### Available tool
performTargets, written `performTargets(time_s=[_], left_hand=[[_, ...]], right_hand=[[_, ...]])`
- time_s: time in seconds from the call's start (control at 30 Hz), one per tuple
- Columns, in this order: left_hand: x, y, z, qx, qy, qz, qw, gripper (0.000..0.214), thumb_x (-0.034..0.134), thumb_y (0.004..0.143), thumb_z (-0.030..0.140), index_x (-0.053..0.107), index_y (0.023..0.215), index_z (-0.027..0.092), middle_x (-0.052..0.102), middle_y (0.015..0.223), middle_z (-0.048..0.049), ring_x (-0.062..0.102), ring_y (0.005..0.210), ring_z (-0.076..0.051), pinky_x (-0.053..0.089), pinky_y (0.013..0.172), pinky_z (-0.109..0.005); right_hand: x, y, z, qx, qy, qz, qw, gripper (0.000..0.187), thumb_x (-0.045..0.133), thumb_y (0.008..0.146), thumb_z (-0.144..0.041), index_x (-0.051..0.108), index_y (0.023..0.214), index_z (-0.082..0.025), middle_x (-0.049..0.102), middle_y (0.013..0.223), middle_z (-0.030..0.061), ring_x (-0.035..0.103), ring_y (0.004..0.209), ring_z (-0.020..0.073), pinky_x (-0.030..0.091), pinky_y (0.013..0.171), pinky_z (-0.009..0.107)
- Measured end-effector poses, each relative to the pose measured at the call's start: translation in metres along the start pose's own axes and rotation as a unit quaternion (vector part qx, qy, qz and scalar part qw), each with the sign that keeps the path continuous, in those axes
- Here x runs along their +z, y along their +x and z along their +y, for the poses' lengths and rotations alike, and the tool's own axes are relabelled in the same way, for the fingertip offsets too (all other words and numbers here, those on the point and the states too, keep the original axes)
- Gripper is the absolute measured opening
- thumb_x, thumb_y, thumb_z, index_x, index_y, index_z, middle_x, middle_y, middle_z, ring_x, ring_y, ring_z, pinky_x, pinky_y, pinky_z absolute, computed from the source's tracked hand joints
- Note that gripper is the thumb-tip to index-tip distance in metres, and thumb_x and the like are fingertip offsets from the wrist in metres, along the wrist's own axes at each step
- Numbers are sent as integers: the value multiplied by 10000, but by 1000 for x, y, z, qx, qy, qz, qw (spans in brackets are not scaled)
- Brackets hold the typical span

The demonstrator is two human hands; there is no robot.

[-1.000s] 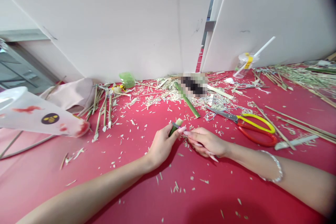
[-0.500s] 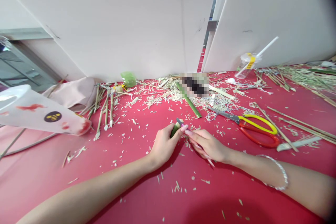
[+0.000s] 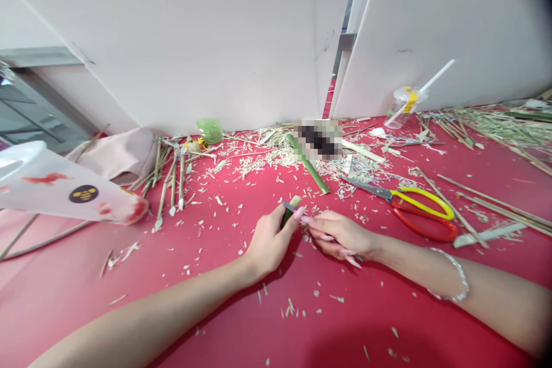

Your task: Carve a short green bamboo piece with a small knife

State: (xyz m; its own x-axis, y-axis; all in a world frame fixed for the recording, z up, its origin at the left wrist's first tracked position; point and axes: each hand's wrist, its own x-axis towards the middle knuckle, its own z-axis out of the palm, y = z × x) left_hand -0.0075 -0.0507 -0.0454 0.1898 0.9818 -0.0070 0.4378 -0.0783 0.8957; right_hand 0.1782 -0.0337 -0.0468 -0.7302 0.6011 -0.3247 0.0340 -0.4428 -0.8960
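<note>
My left hand (image 3: 269, 238) is closed round a short green bamboo piece (image 3: 291, 207), whose pale cut end sticks up past the thumb. My right hand (image 3: 338, 233) is curled beside it, fingers closed on a small dark blade (image 3: 288, 206) that lies against the top of the piece. Both hands rest on the red table cover (image 3: 302, 322) among pale shavings. A silver bracelet (image 3: 452, 276) circles my right wrist.
Scissors with yellow and red handles (image 3: 416, 207) lie right of my hands. A longer green bamboo stick (image 3: 313, 172) lies behind them in a shavings pile. Thin carved sticks (image 3: 172, 181) lie at the left, a white cone (image 3: 60, 187) farther left, a plastic cup with straw (image 3: 405, 103) by the white boards.
The hands have barely shifted; the bamboo piece's tip has tilted slightly and the blade sits a little differently on it.
</note>
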Motion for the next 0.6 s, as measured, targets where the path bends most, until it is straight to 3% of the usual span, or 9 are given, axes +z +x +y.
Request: performTargets(time_s=[0.13, 0.27, 0.43, 0.6], left_hand=[[-1, 3, 1, 3, 20, -1, 1000, 422, 462, 915, 562, 645, 907, 182, 719, 881, -48, 650, 893, -274, 471, 807, -333], [-2, 6, 1, 4, 40, -8, 999, 459, 456, 904, 585, 573, 757, 166, 537, 664, 23, 498, 661, -158, 393, 634, -253], [-1, 8, 0, -5, 32, 17, 999, 505, 497, 855, 640, 430, 641, 189, 275, 610, 61, 297, 587, -113, 259, 533, -235], [1, 8, 1, -9, 36, 31, 999, 524, 511, 839, 652, 380, 616, 196, 239, 616, 60, 275, 589, -111, 247, 531, -234]], right_hand=[[-1, 2, 3, -10, -2, 22, 1000, 541, 534, 852, -653, 380, 584, -208, 326, 303, -106, 230, 225, 48, 230, 256, 150], [2, 2, 5, -22, -20, 53, 998, 546, 502, 873, -652, 382, 577, -208, 308, 310, -106, 239, 235, 50, 221, 266, 158], [9, 0, 11, -72, -29, 102, 992, 554, 487, 888, -642, 381, 567, -203, 324, 342, -96, 275, 261, 47, 238, 289, 158], [11, -1, 17, -95, -35, 136, 986, 542, 457, 910, -635, 391, 593, -201, 342, 368, -97, 294, 270, 47, 235, 290, 153]])
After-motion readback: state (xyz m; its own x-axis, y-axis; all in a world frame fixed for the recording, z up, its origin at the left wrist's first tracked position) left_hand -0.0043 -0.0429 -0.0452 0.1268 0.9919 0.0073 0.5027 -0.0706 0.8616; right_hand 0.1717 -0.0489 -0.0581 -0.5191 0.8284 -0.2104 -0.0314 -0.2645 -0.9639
